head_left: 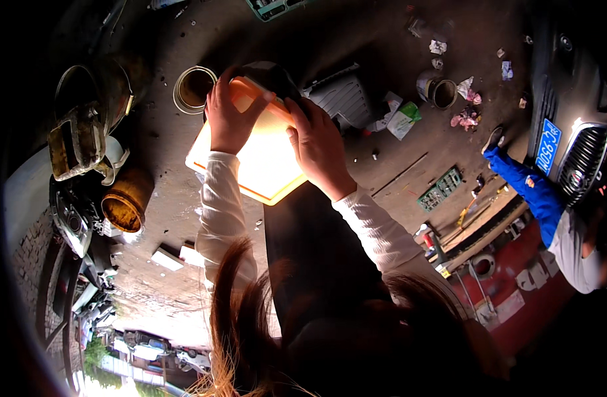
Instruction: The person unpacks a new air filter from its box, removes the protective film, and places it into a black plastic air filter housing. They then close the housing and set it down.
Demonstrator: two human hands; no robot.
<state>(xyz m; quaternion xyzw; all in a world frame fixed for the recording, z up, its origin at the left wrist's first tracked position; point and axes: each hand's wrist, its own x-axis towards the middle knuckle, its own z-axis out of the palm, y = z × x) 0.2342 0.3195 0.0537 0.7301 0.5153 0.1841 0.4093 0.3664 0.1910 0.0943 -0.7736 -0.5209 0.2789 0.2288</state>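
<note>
In front of me a car air filter (264, 155) is held tilted, a flat pale panel with an orange rim, glaring in strong light. My left hand (232, 118) grips its far left part, fingers over the edge and the thumb stretched across toward the middle. Closed on the far right edge is my right hand (317, 145), its thumb on the near face. A dark rounded thing (270, 71) shows just beyond the filter, too shadowed to name. The fingers behind the filter are partly hidden.
A round tin (193, 90) stands beyond my left hand, a black ribbed plastic housing (343, 96) beyond my right. A rusty bucket (128, 198) lies left. Tool cases (440, 188), crumpled papers and another can (442, 92) are right. A person in blue trousers (530, 192) is beside a car (581, 159).
</note>
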